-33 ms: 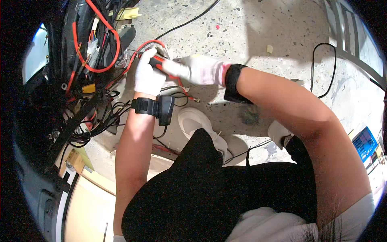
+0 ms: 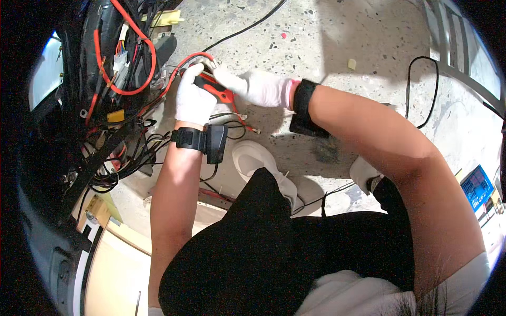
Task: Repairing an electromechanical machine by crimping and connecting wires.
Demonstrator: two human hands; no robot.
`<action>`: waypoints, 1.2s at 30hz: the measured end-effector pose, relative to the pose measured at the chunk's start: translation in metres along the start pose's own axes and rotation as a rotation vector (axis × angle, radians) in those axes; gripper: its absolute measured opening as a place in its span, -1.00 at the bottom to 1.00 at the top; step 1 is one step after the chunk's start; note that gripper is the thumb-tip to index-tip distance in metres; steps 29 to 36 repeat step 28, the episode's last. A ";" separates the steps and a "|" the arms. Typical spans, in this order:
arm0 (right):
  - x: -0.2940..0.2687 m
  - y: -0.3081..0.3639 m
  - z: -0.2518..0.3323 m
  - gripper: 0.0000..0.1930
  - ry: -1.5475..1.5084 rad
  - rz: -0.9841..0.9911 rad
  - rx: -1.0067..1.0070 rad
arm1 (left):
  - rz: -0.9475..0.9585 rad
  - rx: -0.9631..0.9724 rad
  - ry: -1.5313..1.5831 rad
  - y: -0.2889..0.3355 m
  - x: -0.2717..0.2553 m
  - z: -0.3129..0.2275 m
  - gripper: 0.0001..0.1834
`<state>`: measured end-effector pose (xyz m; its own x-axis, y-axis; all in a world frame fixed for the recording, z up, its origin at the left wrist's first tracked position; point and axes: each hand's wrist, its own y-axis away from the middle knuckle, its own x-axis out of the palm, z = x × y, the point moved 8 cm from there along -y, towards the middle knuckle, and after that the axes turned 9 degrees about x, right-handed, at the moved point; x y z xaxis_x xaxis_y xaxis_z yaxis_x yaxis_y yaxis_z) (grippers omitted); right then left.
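Observation:
My left hand (image 2: 194, 100), in a white glove, is closed round a red-and-black hand tool (image 2: 210, 84). The tool's exact kind is partly hidden by my fingers; its red end points toward me. My right hand (image 2: 253, 87), also gloved in white, has its fingertips drawn together at the tool's far end. A thick red cable (image 2: 197, 54) arches over to that same spot. Whatever sits between my right fingertips is too small to make out. Below the tool, thin wires with pale connectors (image 2: 255, 130) hang over the floor.
On the left stands dark machinery with a tangle of black cables (image 2: 113, 179), a red cable loop (image 2: 154, 60) and a yellow part (image 2: 116, 115). A black cable (image 2: 253, 25) crosses the speckled floor. At the right are a metal frame (image 2: 464, 79) and a lit screen (image 2: 477, 188).
My right hand has shifted from beside the tool's red handle up to its far end, uncovering the red end. My left hand stays where it was.

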<state>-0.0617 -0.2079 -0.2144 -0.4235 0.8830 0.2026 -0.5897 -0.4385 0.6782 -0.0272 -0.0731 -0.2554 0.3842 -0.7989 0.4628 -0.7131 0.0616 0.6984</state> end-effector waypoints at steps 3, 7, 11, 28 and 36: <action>-0.001 -0.013 0.000 -0.41 0.183 -0.054 0.020 | 0.142 0.001 -0.090 0.004 0.013 -0.001 -0.77; -0.015 -0.009 0.017 -0.42 0.593 -0.441 -0.112 | 0.076 0.155 -0.360 -0.009 -0.010 -0.011 -0.71; -0.007 -0.004 0.028 -0.31 0.827 -0.463 -0.156 | 0.065 0.174 -0.771 -0.014 -0.019 -0.018 -0.73; -0.009 -0.004 0.021 -0.38 0.653 -0.420 -0.061 | 0.027 0.045 -0.177 0.009 0.007 -0.002 -0.53; -0.009 -0.004 0.021 -0.38 0.653 -0.420 -0.061 | 0.027 0.045 -0.177 0.009 0.007 -0.002 -0.53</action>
